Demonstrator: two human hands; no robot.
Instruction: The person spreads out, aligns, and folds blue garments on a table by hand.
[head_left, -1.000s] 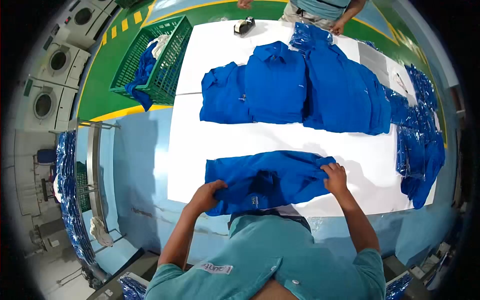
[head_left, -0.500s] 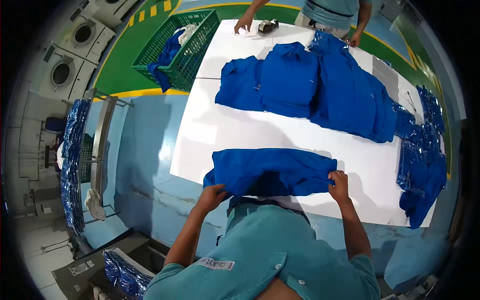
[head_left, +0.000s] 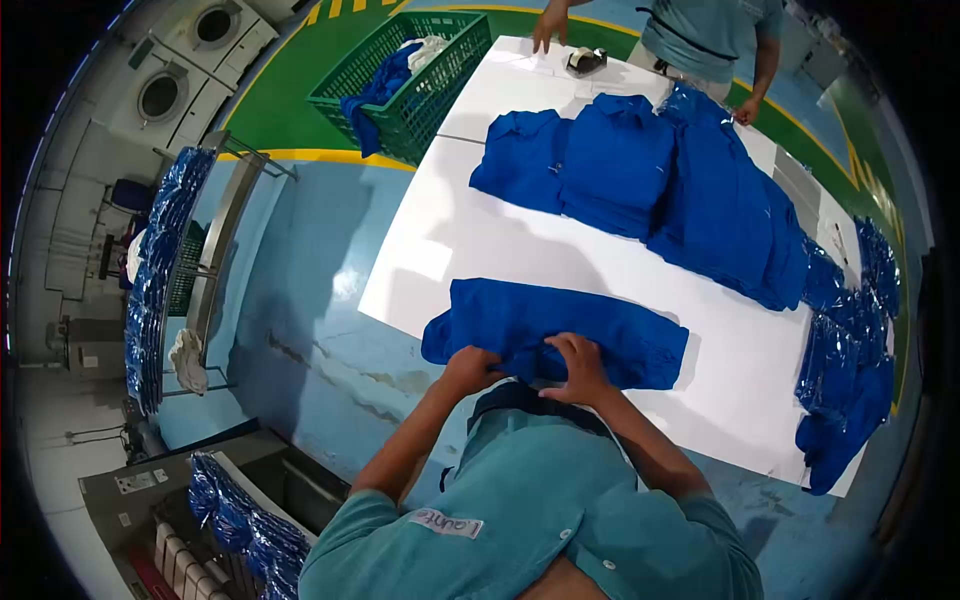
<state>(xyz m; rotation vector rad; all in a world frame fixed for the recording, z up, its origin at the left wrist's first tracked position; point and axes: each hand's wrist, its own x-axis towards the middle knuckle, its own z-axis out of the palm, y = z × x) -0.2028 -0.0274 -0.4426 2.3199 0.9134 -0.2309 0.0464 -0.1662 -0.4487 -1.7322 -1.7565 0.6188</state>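
Along the near edge of the white table lies a folded blue garment [head_left: 600, 325], its kind hidden by the folding. My left hand [head_left: 470, 370] is closed on the near edge of the cloth, left of its middle. My right hand [head_left: 580, 368] rests on the same near edge a little further right, thumb and fingers spread apart against the fabric. Across the table sit stacks of folded blue garments [head_left: 610, 165], with small pale marks on some of them.
Plastic-wrapped blue garments [head_left: 835, 330] cover the table's right end. At the far side a co-worker's hand [head_left: 549, 27] rests near a tape dispenser [head_left: 586, 62]. A green crate [head_left: 425, 110] with cloth stands beyond the table [head_left: 400, 285]. A metal rack [head_left: 212, 262] is left.
My right hand has moved left from the garment's right end to near its middle. My left hand has shifted right along the near edge. The garment now lies flatter on the table.
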